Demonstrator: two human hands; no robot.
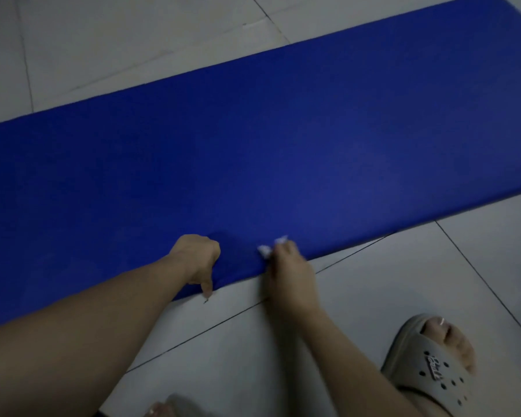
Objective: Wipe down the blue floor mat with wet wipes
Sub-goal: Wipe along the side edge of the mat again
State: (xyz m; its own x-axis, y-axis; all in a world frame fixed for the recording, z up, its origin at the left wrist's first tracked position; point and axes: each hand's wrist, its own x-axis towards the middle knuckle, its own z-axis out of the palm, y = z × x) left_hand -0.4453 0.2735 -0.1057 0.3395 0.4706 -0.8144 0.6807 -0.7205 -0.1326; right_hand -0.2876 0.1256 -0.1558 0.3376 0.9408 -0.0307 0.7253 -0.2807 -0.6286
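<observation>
Fingers: right hand (289, 266) pinches crumpled white wipe (267, 250) | left hand (197, 258) grips blue mat (283, 152) edge | surface smooth, flat

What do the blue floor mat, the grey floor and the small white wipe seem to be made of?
Blue floor mat: probably foam or rubber, matte; thick edge, no glare.
Grey floor: likely ceramic tile, smooth, slight sheen; thin dark joint lines.
Small white wipe, pinched in the right hand: soft cloth or paper, crumpled; too blurred to tell which.

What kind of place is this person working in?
Probably an indoor room, maybe a home: pale floor tiles, a blue mat laid on them, and a foot in a beige slipper.
</observation>
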